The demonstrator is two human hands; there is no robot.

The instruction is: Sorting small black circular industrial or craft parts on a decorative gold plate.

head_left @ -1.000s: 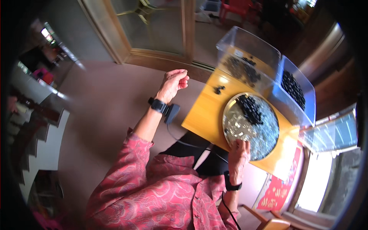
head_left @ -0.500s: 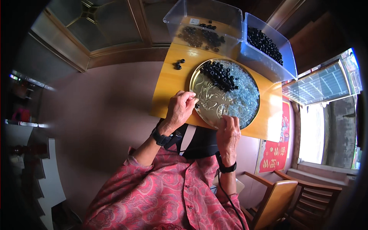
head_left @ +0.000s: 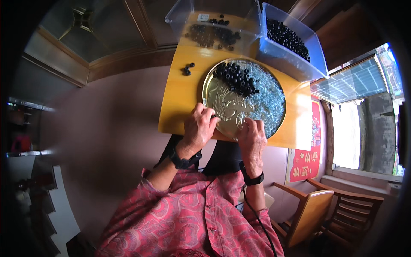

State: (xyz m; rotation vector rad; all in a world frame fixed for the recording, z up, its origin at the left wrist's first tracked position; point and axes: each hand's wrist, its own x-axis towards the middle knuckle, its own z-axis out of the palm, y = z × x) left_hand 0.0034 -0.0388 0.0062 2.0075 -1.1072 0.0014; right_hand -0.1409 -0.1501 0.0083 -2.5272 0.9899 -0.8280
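Note:
A round gold tray [head_left: 210,92] with an embossed pattern lies on a wooden table [head_left: 173,100]. Black barrel-like beads [head_left: 236,80] are heaped toward its far side, and small clear bluish beads [head_left: 270,96] cover its right part. At the tray's near left rim, my left hand [head_left: 198,130] is closed, thumb against fingers, with a black bead [head_left: 214,116] showing at the fingertips. My right hand [head_left: 251,139] is pinched over the tray's near edge, beside the clear beads; whatever its fingertips hold is too small to make out.
Behind the tray stand a clear plastic box [head_left: 171,18] and a translucent bin [head_left: 295,64], black beads in both. Several loose black beads [head_left: 187,71] lie on the table's left. A wooden chair [head_left: 310,214] is at the lower right, near a window.
The whole view has shifted, so table and tray appear farther left and higher. My left fingers have curled closer around the black bead; the right hand stays pinched near the tray's edge.

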